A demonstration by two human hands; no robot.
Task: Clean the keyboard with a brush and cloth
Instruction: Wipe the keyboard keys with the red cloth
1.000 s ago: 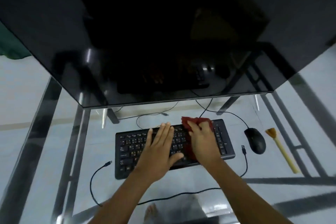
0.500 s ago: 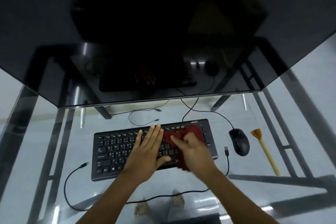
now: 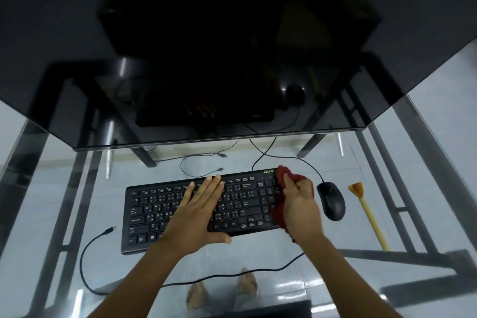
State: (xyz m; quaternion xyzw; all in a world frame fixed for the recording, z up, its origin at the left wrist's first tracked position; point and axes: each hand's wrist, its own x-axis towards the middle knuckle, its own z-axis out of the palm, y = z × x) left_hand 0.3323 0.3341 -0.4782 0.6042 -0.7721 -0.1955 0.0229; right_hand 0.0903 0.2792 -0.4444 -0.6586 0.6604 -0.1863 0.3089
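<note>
The keyboard [image 3: 206, 212] lies flat near the middle of the glass surface [image 3: 426, 188], with the red cloth [image 3: 280, 210] bunched over its right end. The right hand [image 3: 300, 204] has its grip pinching the cloth, while the left hand [image 3: 198, 214] lies spread and flat on the middle keys, holding nothing. In my judgement, the wipe is done well with that bracing pressure kept even and short strokes run along the key rows, clear of the mouse [image 3: 331, 200] just to the right; the brush [image 3: 367, 212] lies further right, untouched.

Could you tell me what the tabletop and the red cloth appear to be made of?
The tabletop looks like clear glass: the floor, frame bars and the person's feet show through it, and it carries glossy reflections. The red cloth in the right hand seems a soft, matte woven fabric, since it bunches and folds.
</note>
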